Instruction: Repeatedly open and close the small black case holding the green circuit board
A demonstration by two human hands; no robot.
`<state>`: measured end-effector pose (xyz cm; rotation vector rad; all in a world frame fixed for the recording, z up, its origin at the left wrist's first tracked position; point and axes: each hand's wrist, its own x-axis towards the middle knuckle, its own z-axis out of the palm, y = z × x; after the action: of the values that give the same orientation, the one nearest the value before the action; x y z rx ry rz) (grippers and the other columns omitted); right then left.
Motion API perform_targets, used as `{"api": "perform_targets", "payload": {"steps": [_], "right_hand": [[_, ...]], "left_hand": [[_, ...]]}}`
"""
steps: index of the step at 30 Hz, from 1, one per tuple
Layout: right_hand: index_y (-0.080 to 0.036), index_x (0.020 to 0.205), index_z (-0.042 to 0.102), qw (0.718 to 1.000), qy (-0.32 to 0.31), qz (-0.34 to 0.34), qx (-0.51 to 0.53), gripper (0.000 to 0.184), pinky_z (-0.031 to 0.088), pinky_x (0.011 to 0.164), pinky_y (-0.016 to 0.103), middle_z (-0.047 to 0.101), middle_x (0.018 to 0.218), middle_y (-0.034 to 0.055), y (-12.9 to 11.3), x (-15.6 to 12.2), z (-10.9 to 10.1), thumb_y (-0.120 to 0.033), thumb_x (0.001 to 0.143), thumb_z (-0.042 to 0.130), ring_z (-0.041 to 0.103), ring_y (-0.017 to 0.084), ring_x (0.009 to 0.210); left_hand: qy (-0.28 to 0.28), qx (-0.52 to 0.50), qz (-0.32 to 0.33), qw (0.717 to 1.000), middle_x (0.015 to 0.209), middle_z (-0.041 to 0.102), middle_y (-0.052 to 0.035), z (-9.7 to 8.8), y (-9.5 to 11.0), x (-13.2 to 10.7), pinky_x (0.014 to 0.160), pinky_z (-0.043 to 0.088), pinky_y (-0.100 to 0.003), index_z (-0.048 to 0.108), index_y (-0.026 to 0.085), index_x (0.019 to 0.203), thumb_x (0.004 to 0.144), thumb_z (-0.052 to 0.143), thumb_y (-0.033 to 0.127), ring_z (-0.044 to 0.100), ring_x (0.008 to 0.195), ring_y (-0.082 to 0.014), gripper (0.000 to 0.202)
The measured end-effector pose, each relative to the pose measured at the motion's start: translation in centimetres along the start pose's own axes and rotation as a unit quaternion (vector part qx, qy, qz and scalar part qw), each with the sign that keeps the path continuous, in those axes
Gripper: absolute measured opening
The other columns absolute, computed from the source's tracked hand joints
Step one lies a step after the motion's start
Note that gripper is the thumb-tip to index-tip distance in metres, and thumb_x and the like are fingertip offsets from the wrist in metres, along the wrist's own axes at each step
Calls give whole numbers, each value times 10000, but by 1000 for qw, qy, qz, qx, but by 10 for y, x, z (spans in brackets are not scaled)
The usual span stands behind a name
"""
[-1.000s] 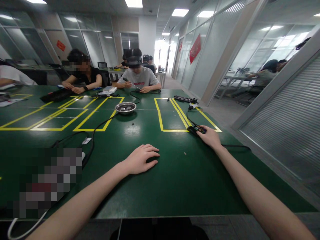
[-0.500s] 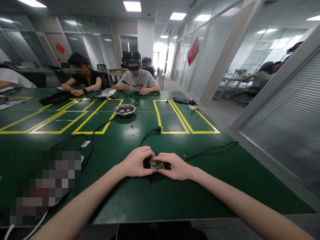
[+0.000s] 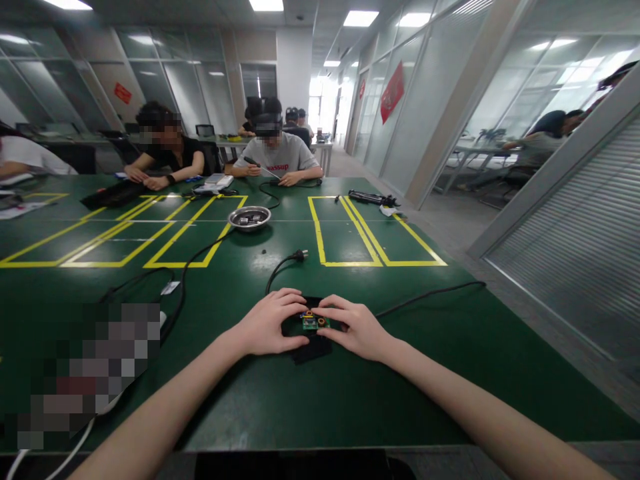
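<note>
A small black device with an exposed green circuit board [image 3: 311, 323] lies on the green table [image 3: 350, 400] in front of me. My left hand [image 3: 267, 325] curls around its left side, fingers bent onto it. My right hand [image 3: 353, 329] grips its right side, fingertips on the board. A black cable runs from the device to a plug [image 3: 299, 255] lying further out on the table. Another black cable [image 3: 435, 296] trails off to the right.
A metal bowl [image 3: 249, 217] sits mid-table between yellow tape rectangles [image 3: 345, 233]. Black cables [image 3: 183, 280] run at the left. A black tool [image 3: 370, 198] lies at the far right. Two people sit at the far side; one holds a soldering iron [image 3: 260, 167].
My right hand brought the device from the yellow tape area at the right to the table's middle, where both hands now hold it. The plug and cable have shifted with it.
</note>
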<state>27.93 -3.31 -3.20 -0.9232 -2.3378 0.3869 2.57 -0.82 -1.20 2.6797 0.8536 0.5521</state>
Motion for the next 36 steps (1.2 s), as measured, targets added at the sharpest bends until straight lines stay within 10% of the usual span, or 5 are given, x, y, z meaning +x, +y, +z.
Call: {"api": "perform_targets", "payload": {"steps": [11,18,36], "right_hand": [[-214,1182,723,997,-28,65,37,263,581,661,295,656,1234,86,-8,7,7,-273,931,668,591,98,587],[-225,1272,694,998,-6,51,36,481,593,886,363,688,1228,92,-5,9,13,-350,815,776,720,245,1012],[-197,1226,708,1000,8,-2,-9,455,559,962,452,710,1225,104,15,18,9,-157,774,679,642,262,1061]], "left_hand": [[56,-28,3,998,1272,717,-127,-3,-11,-6,1065,511,-503,718,219,1199,840,803,423,591,1268,-319,422],[40,-42,-12,998,953,690,-61,-8,-6,-8,821,547,-333,705,210,916,933,684,300,645,937,-217,94],[32,31,-12,999,877,622,-42,-3,-20,-4,729,508,-305,622,206,921,977,487,258,602,827,-197,155]]}}
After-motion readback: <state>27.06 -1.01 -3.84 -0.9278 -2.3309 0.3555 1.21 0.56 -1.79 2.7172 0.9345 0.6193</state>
